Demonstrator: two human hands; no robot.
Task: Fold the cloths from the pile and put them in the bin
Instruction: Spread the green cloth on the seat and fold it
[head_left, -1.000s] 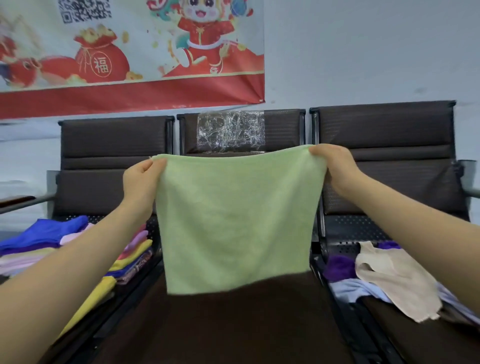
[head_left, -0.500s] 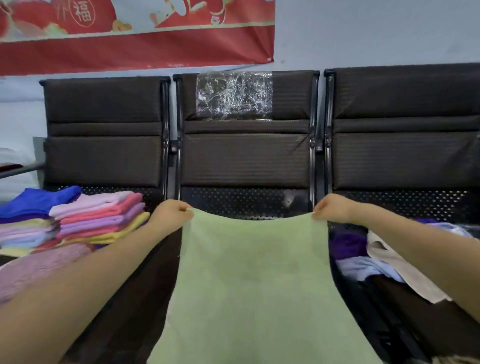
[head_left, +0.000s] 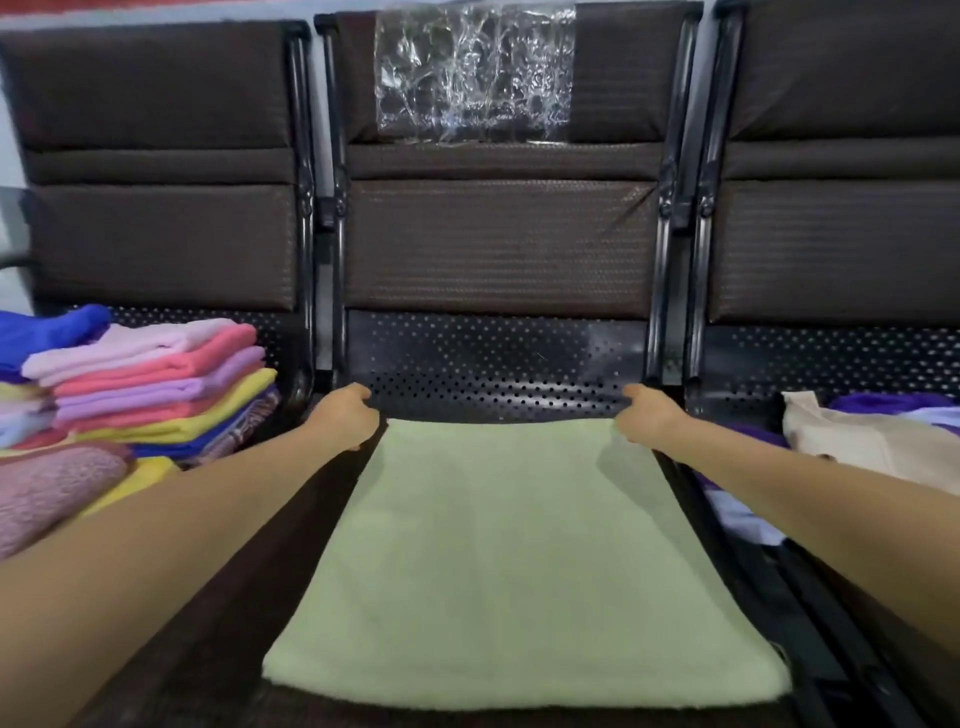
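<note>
A pale green cloth (head_left: 519, 561) lies spread flat on the dark seat (head_left: 218, 649) of the middle chair, its far edge near the perforated metal strip (head_left: 498, 364) at the base of the backrest. The left hand (head_left: 345, 418) pinches the far left corner of the cloth with curled fingers, and the right hand (head_left: 647, 418) pinches the far right corner likewise; the hands are well apart, one at each corner. On the seat to the left sits a stack of folded cloths (head_left: 156, 384) in pink, lilac, yellow and blue, with a fuzzy pink cloth (head_left: 52, 493) in front of it. On the seat to the right lies a loose heap of unfolded cloths (head_left: 872, 436), beige on top of purple and white. A crumpled clear plastic sheet (head_left: 472, 73) covers part of the middle backrest.
</note>
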